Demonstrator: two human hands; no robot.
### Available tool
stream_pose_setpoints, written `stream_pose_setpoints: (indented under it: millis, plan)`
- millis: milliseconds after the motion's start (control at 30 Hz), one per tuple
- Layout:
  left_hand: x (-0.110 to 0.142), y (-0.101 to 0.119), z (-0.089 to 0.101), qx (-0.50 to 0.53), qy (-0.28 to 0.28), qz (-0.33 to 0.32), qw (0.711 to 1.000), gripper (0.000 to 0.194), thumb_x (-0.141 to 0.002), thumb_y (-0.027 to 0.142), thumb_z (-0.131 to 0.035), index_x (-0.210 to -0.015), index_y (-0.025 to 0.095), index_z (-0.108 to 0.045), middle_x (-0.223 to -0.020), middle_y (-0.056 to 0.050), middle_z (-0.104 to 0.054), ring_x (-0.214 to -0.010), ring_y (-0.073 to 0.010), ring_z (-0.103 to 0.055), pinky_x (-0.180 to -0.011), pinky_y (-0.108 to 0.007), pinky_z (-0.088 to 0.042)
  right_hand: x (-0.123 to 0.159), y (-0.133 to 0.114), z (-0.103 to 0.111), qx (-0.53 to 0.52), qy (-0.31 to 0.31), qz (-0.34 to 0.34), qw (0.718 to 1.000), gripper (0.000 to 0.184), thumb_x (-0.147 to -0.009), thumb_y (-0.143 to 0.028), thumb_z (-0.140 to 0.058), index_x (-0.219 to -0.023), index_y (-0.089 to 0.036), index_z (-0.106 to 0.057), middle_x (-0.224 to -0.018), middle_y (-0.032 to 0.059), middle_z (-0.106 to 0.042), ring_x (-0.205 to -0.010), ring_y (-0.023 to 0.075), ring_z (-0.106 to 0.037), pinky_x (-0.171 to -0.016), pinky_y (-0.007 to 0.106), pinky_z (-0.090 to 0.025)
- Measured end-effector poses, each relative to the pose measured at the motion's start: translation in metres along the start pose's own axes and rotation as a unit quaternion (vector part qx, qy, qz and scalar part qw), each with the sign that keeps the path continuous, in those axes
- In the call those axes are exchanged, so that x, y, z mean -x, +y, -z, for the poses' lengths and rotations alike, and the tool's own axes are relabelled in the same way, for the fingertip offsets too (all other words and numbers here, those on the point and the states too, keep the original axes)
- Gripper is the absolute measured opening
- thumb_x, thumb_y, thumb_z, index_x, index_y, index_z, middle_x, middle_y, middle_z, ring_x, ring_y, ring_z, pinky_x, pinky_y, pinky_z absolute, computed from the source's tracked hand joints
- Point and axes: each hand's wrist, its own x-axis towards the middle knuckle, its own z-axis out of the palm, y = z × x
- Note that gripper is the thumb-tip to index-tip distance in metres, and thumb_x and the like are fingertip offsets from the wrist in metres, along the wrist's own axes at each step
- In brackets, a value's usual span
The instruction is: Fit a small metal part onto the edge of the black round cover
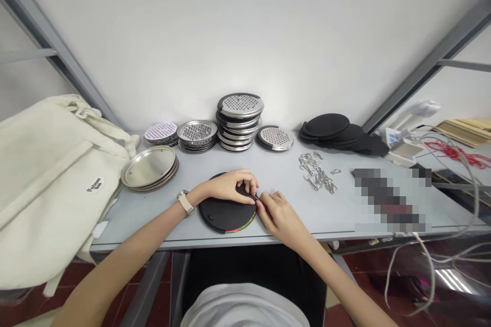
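**A:** Main piece?
**B:** A round black pad (220, 213); flat on the grey table (276, 173), close to the front edge; red, yellow and green stripes (242, 225) along its lower right rim.

**A:** Left hand (226, 186)?
**B:** Curled over the pad's far edge, fingers close together; fingertips (251, 185) at a thin dark strip (253, 196) on the rim; a wristwatch (186, 202) with a pale strap on the wrist.

**A:** Right hand (278, 217)?
**B:** Just beside the left, at the pad's right edge; fingers pressed together, pinching the same strip; exact finger placement hidden.

**A:** Farther out?
**B:** Directly behind, a tall stack of perforated steel discs (240, 120); next to it, a single perforated disc (275, 138); to the left, a lower perforated stack (197, 135) and a lilac-patterned stack (161, 133); nearer the left hand, plain steel dishes (149, 167).

**A:** And to the right?
**B:** A loose pile of metal key rings and clasps (316, 173); behind it, overlapping black pads (337, 132); farther right, a pixelated object (391, 199), too blurred to identify; at far left, a cream canvas bag (49, 184).
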Motion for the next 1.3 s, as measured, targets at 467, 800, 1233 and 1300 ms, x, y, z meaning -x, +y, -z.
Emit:
stream_pose_setpoints:
  millis: [467, 800, 1233, 1300]
  plan:
    - [-0.0004, 0.0024, 0.0003, -0.012, 0.001, 0.01, 1.0, 0.013, -0.073, 0.022, -0.071, -0.079, 0.014, -0.063, -0.101, -0.006, -0.059, -0.092, -0.0148, -0.057, -0.083, -0.028, -0.044, 0.0002, -0.0017, 0.0033, -0.004, -0.022, -0.01, 1.0, 0.025, -0.098, -0.02, -0.03, -0.077, -0.021, -0.042, -0.067, 0.0016, -0.053, -0.065, 0.0182, -0.048, -0.07, 0.032, -0.038]
    - [-0.0007, 0.0008, -0.0004, -0.028, 0.0, -0.011, 1.0, 0.021, -0.074, 0.022, -0.071, -0.092, 0.015, -0.065, -0.094, -0.005, -0.058, -0.079, -0.0114, -0.054, -0.078, -0.026, -0.047, 0.0004, -0.0018, 0.0008, -0.002, 0.01, -0.015, 1.0, 0.021, -0.097, -0.02, -0.032, -0.079, -0.021, -0.043, -0.065, 0.0007, -0.051, -0.062, 0.018, -0.047, -0.066, 0.03, -0.037]
    - [-0.0004, 0.0016, 0.001, -0.036, -0.008, 0.009, 0.999, 0.019, -0.076, 0.031, -0.07, -0.084, 0.015, -0.066, -0.09, -0.003, -0.055, -0.076, -0.011, -0.05, -0.07, -0.024, -0.042, 0.0006, 0.001, 0.0024, -0.029, -0.013, -0.006, 0.999, 0.022, -0.098, -0.021, -0.033, -0.08, -0.02, -0.046, -0.066, 0.0005, -0.052, -0.063, 0.0167, -0.046, -0.068, 0.028, -0.037]
    - [-0.0004, 0.0012, 0.0008, -0.025, -0.007, 0.01, 1.0, 0.017, -0.076, 0.029, -0.07, -0.082, 0.014, -0.066, -0.091, -0.004, -0.056, -0.078, -0.0113, -0.051, -0.071, -0.024, -0.042, 0.0003, 0.0008, 0.0035, -0.032, -0.014, -0.008, 0.999, 0.022, -0.098, -0.021, -0.034, -0.08, -0.02, -0.046, -0.066, 0.0004, -0.052, -0.063, 0.0164, -0.047, -0.068, 0.028, -0.037]
